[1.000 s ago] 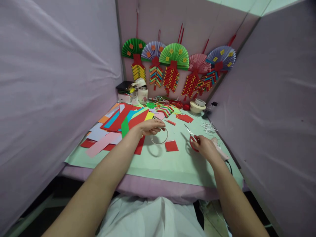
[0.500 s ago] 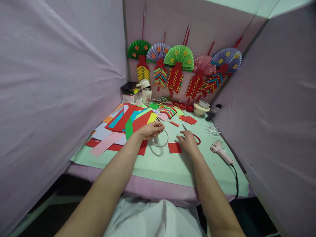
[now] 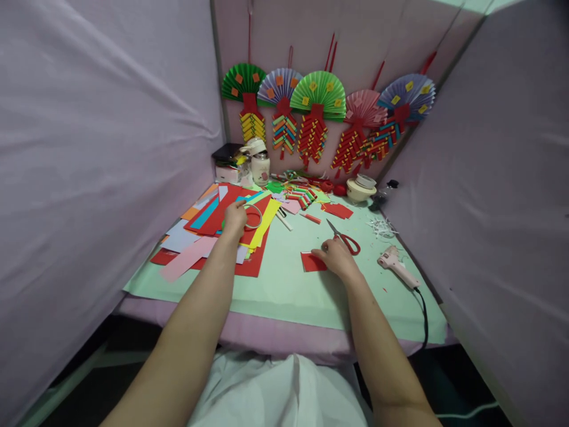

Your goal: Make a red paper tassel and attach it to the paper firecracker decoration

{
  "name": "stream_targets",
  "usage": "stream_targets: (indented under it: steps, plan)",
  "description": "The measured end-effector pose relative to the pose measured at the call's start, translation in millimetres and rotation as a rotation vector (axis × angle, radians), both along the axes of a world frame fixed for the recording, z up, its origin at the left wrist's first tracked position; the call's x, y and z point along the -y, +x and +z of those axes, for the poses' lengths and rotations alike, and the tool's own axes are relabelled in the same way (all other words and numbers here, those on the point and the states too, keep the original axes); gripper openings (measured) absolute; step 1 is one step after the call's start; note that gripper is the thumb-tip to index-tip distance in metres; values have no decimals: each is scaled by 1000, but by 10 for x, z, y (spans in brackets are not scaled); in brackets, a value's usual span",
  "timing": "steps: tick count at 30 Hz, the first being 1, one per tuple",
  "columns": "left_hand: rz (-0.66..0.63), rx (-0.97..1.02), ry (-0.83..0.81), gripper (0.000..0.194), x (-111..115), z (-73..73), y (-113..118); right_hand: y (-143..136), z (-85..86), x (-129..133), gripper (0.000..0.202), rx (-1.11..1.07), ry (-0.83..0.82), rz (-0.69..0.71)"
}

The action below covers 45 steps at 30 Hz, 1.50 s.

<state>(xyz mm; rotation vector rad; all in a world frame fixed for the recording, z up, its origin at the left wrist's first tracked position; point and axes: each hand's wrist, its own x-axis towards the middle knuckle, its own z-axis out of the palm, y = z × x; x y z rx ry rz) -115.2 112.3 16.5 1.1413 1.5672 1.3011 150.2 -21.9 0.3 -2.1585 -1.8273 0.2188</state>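
Note:
My left hand (image 3: pixel 235 218) is over the coloured paper pile with its fingers closed on a thin pale ring (image 3: pixel 253 228), which looks like a narrow roll of tape. At the middle of the table lies a small red paper piece (image 3: pixel 312 263) with a pale strip along its upper edge. The fingers of my right hand (image 3: pixel 335 256) pinch this piece at its upper right corner. Just beyond that hand rest red-handled scissors (image 3: pixel 352 243), blades pointing away and slightly apart. Part of the red piece is hidden under my right hand.
Coloured paper sheets (image 3: pixel 191 259) cover the left side. A glue gun (image 3: pixel 398 267) with a black cord lies at the right, near white scraps (image 3: pixel 383 228). At the back stand a bottle (image 3: pixel 261 169) and a bowl (image 3: pixel 361 190). Paper fan decorations (image 3: pixel 318 95) hang behind.
My left hand has carried the ring left and away from me, over the paper pile. My right hand has moved slightly left onto the red piece, uncovering more of the scissors.

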Motion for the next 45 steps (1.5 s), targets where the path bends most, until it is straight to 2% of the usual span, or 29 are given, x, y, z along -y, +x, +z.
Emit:
stream_targets:
  steps: [2,4,6,7,9,11,13,14,16,18,23,27,32,35,38,41,45]
  plan:
    - [84,-315,59,41,32,5,-20,-27,12,-3,40,6,-37,-7]
    - [170,-582,138,48,128,42,55,-45,16,-10,33,-9,-57,-12]
    - [182,-684,239,52,267,74,227,-53,12,-17,26,-66,-61,-14]
    - [98,-672,296,49,345,75,340,-54,9,-19,22,-116,-50,-17]
    - [-232,-559,356,37,506,38,594,-51,0,-23,17,-279,11,-21]
    - [-560,-328,252,35,656,-39,834,-43,-6,-28,18,-525,99,5]
    - [-721,-120,116,36,774,-117,1012,-34,-3,-32,23,-774,182,45]
    - [-748,-34,83,34,816,-146,1070,-31,2,-32,26,-870,213,63]
    - [-738,66,66,27,863,-177,1131,-29,17,-27,30,-992,252,88]
    - [-698,82,95,22,869,-183,1144,-34,37,-11,29,-1033,274,101]
    - [-687,-5,212,18,819,-209,1127,-57,53,27,25,-876,317,103]
    - [-675,-45,211,19,750,-266,1103,-54,30,9,27,-793,314,74]
    - [-668,-2,256,33,713,-288,1062,-14,-12,-28,29,-769,321,80]
    - [-682,22,251,50,750,-254,1048,19,-53,-48,29,-805,322,75]
    - [-679,44,230,54,792,-217,1055,38,-75,-58,30,-834,330,60]
    - [-666,83,228,43,822,-201,1088,22,-53,-43,30,-864,349,38]
    - [-630,-2,265,24,859,-199,1139,-50,4,3,28,-817,376,71]
